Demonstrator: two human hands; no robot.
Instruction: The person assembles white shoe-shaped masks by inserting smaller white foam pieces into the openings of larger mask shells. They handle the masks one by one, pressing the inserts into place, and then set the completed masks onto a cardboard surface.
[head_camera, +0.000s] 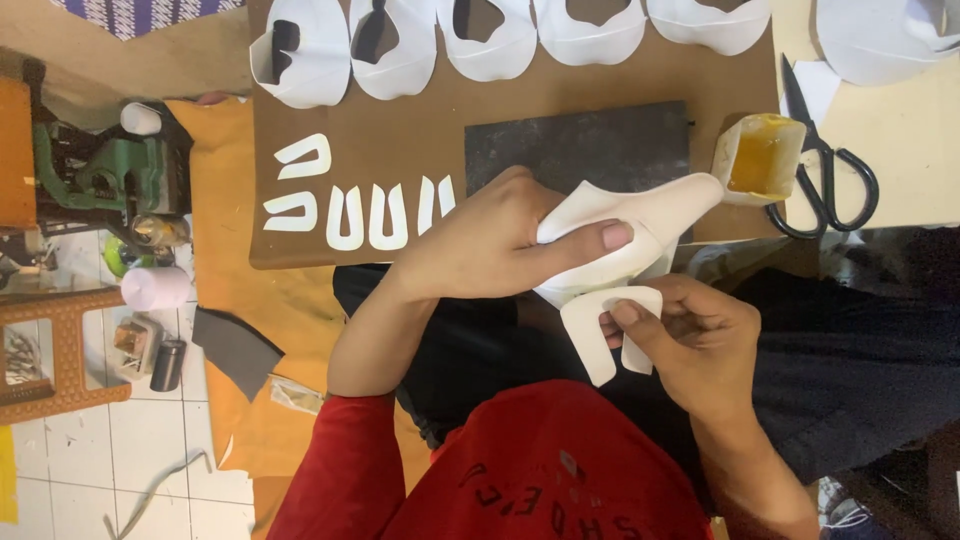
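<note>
My left hand (490, 240) grips a folded white shoe upper piece (640, 225), with the thumb pressed on its top. Just below it, my right hand (700, 345) pinches a small white U-shaped cut piece (595, 335) against the lower edge of the upper. Both hands are held over my lap, at the near edge of a brown work board (400, 130). A dark grey slab (580, 145) lies on the board just beyond my hands.
Several white U-shaped pieces (365, 215) lie on the board's left. A row of white uppers (490, 40) lines its far edge. An open tub of yellow glue (760, 155) and black scissors (825, 170) sit right. A green machine (95, 170) and an orange stool (60, 350) stand left.
</note>
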